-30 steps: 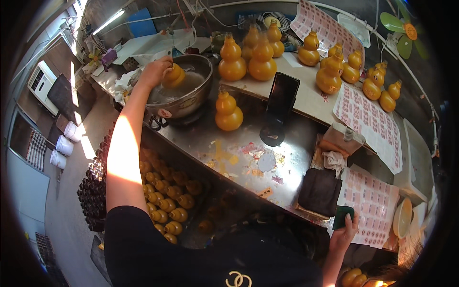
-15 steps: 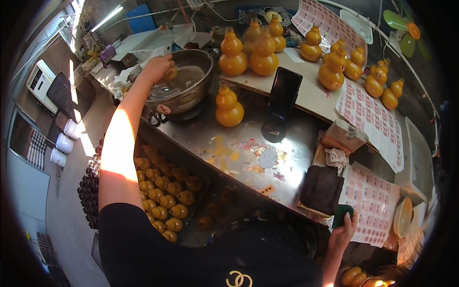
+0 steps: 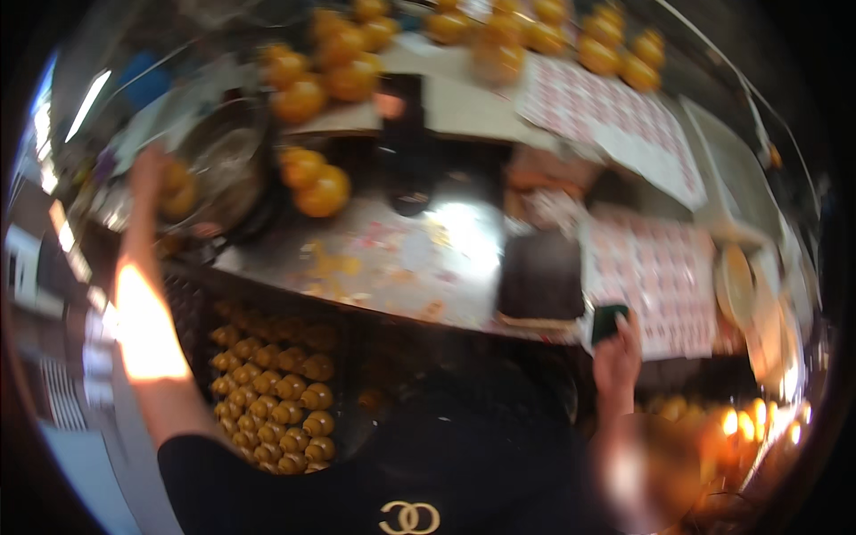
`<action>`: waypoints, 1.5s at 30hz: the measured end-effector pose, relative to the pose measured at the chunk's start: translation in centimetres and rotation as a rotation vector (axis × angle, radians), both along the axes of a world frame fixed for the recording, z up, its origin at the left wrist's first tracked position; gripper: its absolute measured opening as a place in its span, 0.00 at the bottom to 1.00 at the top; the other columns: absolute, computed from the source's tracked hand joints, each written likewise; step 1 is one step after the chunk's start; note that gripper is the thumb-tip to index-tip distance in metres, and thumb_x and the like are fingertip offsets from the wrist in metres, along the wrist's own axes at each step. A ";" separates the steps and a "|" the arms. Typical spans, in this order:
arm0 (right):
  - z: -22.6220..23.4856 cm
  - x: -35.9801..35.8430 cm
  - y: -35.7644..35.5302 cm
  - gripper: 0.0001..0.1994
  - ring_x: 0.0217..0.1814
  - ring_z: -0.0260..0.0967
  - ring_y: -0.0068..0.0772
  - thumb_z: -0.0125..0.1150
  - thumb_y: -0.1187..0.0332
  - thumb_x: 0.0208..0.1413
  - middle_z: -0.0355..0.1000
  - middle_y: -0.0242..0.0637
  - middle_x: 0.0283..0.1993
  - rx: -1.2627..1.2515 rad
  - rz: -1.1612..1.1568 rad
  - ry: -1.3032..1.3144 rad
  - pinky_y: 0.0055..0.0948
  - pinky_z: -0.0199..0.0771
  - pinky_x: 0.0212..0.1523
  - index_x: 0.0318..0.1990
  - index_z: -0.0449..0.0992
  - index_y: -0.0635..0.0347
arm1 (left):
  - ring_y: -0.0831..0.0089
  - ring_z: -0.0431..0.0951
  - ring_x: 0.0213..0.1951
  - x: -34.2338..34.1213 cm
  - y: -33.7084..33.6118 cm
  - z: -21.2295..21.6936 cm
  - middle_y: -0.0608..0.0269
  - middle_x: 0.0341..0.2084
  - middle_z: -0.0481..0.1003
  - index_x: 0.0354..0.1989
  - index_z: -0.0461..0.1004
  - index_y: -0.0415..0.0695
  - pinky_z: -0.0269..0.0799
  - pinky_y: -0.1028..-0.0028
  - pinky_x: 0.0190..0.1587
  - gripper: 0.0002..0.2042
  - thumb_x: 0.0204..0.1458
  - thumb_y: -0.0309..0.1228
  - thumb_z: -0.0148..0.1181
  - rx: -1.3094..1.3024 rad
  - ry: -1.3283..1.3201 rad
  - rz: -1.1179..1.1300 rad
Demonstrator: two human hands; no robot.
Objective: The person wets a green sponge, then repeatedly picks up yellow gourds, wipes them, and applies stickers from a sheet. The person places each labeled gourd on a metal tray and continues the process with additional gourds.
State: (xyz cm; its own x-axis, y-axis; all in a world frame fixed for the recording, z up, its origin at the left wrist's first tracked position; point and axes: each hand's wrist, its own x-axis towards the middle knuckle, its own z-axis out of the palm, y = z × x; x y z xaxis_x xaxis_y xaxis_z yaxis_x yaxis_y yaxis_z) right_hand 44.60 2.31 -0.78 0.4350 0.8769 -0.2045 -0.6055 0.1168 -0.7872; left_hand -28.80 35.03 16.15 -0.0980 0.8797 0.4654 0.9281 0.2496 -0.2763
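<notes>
At the far left, my left hand is closed on an orange-yellow gourd-shaped bottle at the near-left rim of a large metal bowl. Motion blur softens the fingers. A second gourd-shaped bottle is on the metal worktop, right of the bowl. On the right, my right hand pinches a small dark green flat pad, between a dark cloth-like block and a printed label sheet.
Several gourd-shaped bottles line the raised shelf at the back. A black phone stands upright near the worktop's rear. Another label sheet lies at the back right. Many small gourds fill the space below the bench.
The view has swung right, so the bench things sit further left. The bottle in my left hand now shows beside the bowl's rim, where it was mostly hidden. My right hand keeps the green pad.
</notes>
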 end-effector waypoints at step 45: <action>1.6 0.9 8.8 0.33 0.56 0.69 0.48 0.64 0.51 0.51 0.71 0.53 0.53 0.034 0.155 -1.071 0.34 0.68 0.55 0.59 0.67 0.63 | 0.56 0.61 0.62 55.6 -16.3 -16.7 0.52 0.61 0.60 0.67 0.52 0.45 0.57 0.64 0.63 0.46 0.37 0.24 0.72 -0.204 -0.963 -1.241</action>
State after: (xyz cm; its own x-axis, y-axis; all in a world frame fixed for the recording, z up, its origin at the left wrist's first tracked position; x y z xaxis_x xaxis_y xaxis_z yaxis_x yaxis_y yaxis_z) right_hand 45.46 11.12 0.84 0.2566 0.9359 0.2415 0.3849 0.1303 -0.9137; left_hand 26.82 18.72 -0.52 0.5232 0.6713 0.5249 0.3583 -0.7322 0.5793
